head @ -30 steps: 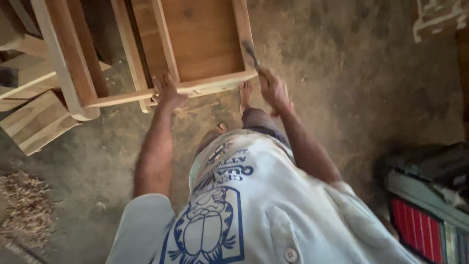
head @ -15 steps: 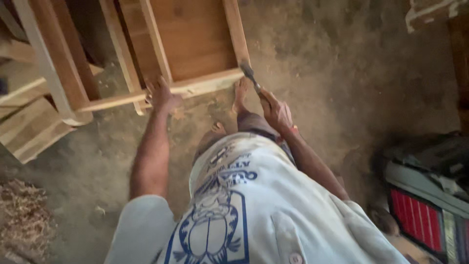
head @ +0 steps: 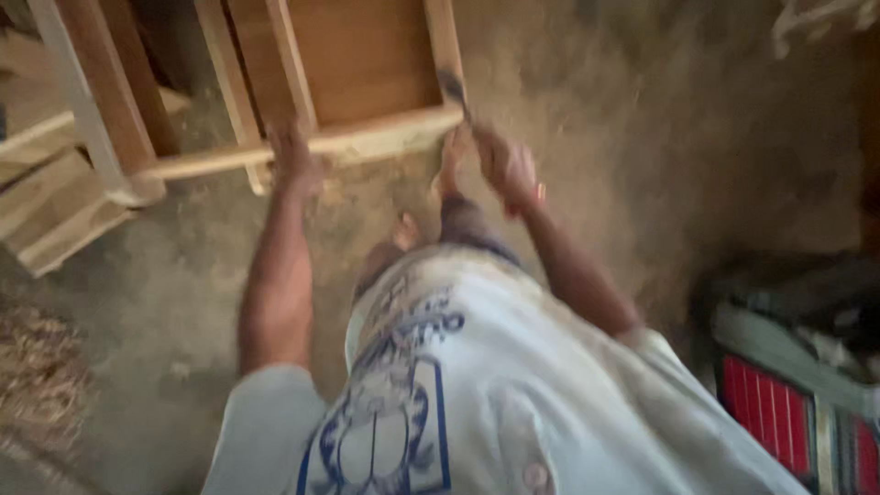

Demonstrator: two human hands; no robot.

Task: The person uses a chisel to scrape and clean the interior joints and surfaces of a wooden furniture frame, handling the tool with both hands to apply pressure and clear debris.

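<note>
The fingers of the left hand (head: pixel 293 160) curl over the front rail of the wooden frame (head: pixel 367 137) and press on it, closed on the wood. The left arm is long and straight, reaching from the shoulder at the bottom up to the rail. The right hand (head: pixel 507 167) is shut in a fist around a thin dark tool (head: pixel 456 92). The picture is blurry there, so what kind of tool it is cannot be told. Its tip points up at the right corner of the frame, touching or just beside the wood. The right arm is bent a little and comes in from the lower right. The frame lies on the dusty floor (head: pixel 623 137) at the top, with a flat brown panel inside it. More wood pieces (head: pixel 55 211) lie to the left, next to the frame. The person wears a white shirt (head: pixel 477 385) with a blue picture in a blue square on the front. Far to the lower right sits a red box (head: pixel 770 412) with ribbed stripes and a pale band across it.
</note>
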